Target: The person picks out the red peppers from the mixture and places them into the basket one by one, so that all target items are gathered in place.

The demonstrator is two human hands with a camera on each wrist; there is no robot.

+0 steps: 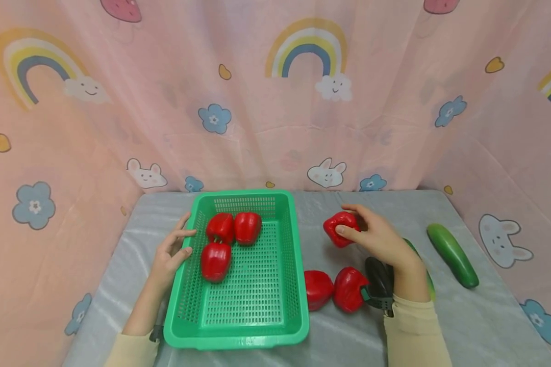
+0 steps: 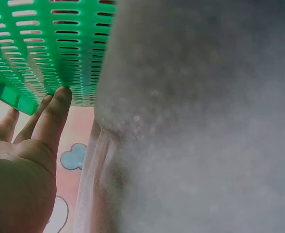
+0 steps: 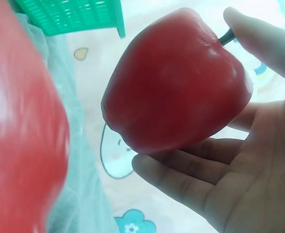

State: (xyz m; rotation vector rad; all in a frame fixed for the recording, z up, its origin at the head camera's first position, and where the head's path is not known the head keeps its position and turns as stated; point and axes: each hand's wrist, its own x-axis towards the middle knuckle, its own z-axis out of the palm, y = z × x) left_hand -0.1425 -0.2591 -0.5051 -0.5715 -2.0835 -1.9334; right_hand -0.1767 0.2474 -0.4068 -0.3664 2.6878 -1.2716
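Note:
My right hand (image 1: 372, 232) holds a red bell pepper (image 1: 342, 229) above the table, to the right of the green basket (image 1: 236, 339). In the right wrist view the bell pepper (image 3: 176, 87) shows its dark stem near the thumb, with the fingers beneath it. My left hand (image 1: 170, 252) rests at the basket's left rim. From the left wrist view, its fairly straight fingers (image 2: 53, 116) touch the perforated outer wall of the basket (image 2: 50, 53). Inside the basket, toward the back left, lie three red bell peppers (image 1: 216, 261).
Two more red bell peppers (image 1: 350, 289) lie just right of the basket, one against its side. By my right wrist is a dark, eggplant-like vegetable (image 1: 377, 272); a green one (image 1: 431, 288) is mostly hidden behind the forearm. A cucumber (image 1: 452, 255) lies farther right. Patterned curtains (image 1: 266, 127) surround the grey-covered table.

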